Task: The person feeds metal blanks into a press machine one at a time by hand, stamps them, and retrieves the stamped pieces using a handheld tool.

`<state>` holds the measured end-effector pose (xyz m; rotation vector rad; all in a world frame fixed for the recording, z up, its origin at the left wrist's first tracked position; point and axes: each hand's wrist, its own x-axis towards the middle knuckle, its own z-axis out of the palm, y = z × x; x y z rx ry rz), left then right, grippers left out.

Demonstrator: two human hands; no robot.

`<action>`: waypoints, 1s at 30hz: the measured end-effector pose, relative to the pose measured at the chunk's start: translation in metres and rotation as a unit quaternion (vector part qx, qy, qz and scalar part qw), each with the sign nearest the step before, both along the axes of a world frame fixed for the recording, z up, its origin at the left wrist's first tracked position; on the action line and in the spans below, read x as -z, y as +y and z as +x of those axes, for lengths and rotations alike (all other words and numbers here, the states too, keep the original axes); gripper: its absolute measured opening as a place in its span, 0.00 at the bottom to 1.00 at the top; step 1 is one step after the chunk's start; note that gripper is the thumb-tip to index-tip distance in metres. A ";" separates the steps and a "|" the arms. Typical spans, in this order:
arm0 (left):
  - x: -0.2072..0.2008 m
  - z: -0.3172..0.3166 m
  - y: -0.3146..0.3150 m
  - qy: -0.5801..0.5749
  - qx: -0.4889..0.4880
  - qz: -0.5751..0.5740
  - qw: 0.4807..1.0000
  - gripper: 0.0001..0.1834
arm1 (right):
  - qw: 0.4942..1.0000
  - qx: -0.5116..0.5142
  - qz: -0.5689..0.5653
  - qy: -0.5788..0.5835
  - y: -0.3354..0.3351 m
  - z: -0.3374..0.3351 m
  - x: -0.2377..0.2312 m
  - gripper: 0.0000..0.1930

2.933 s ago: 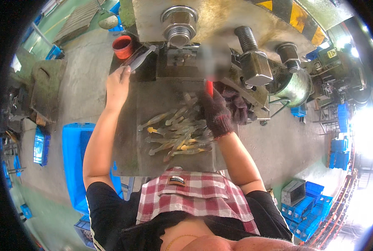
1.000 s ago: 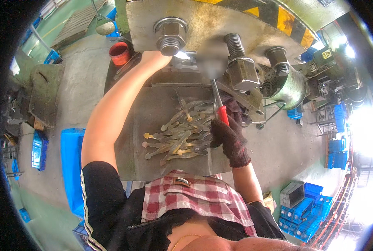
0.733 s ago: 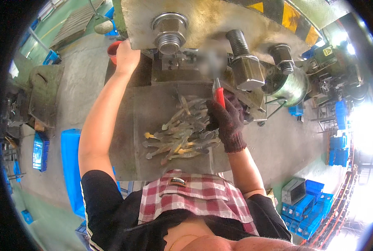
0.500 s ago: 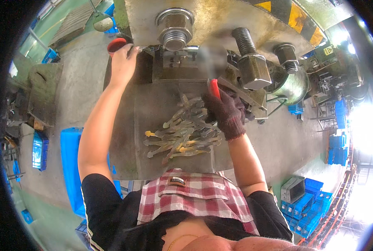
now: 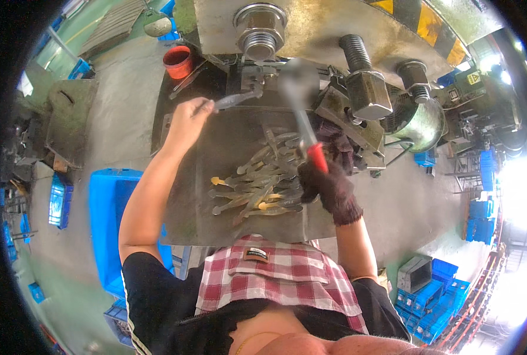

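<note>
My bare left hand (image 5: 187, 125) pinches the near end of a slim grey metal piece (image 5: 237, 99). The piece's far end reaches toward the metal die block (image 5: 252, 78) under the press. On my right hand (image 5: 332, 194) is a dark knitted glove, and its fingers wrap round a red-handled tool (image 5: 316, 157). The tool's steel shaft points up toward the press; its upper end is blurred. A heap of similar metal pieces (image 5: 262, 177), some with yellowish ends, lies on the grey worktable (image 5: 183, 204) between my hands.
A red cup (image 5: 178, 62) stands left of the die, a thin stick-like tool (image 5: 188, 80) beside it. The press's heavy plate with large bolts (image 5: 259, 29) overhangs the far side. A dark glove or cloth (image 5: 338, 142) lies at right. A blue bin (image 5: 106, 225) stands at left.
My left hand has come away from beside the red cup, nearer to me and slightly right, now with the metal piece. My right hand and its tool have moved toward me.
</note>
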<state>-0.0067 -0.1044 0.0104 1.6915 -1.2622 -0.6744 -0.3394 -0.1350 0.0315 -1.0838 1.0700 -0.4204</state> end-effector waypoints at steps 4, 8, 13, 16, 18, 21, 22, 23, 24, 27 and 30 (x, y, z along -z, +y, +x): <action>-0.016 -0.015 0.002 -0.023 0.040 0.036 0.998 0.12 | 0.998 -0.037 0.042 -0.028 0.031 0.009 -0.015 0.20; -0.012 -0.019 0.006 -0.371 0.047 -0.227 0.899 0.08 | 0.992 -0.064 0.086 -0.067 0.030 0.002 -0.021 0.20; -0.017 -0.016 0.020 -0.543 0.194 -0.263 0.774 0.15 | 0.983 -0.085 0.131 -0.096 0.024 -0.007 -0.016 0.19; -0.021 -0.036 0.026 -0.416 0.026 -0.210 0.884 0.20 | 0.991 -0.073 0.104 -0.031 0.021 -0.011 -0.023 0.18; 0.004 -0.052 0.051 -0.393 0.006 -0.055 0.918 0.29 | 0.996 -0.054 0.072 0.017 0.020 -0.014 -0.025 0.18; 0.008 -0.096 0.086 -0.368 0.234 0.282 0.855 0.24 | 1.000 0.004 0.004 0.010 0.021 -0.016 -0.017 0.17; 0.014 -0.099 0.088 -0.369 0.234 0.282 0.854 0.24 | 1.000 0.002 -0.002 0.008 0.020 -0.016 -0.014 0.18; 0.020 -0.100 0.089 -0.350 0.244 0.269 0.864 0.23 | 1.000 -0.001 -0.010 0.007 0.020 -0.017 -0.013 0.20; 0.023 -0.100 0.090 -0.331 0.254 0.255 0.872 0.22 | 1.000 0.000 -0.012 0.006 0.021 -0.017 -0.014 0.20; 0.029 -0.076 0.072 -0.299 0.222 0.221 0.901 0.18 | 1.000 -0.002 0.002 -0.006 0.019 -0.012 -0.017 0.20; 0.044 -0.042 0.056 -0.264 0.188 0.171 0.930 0.15 | 1.000 -0.003 -0.030 0.007 0.022 -0.013 -0.021 0.19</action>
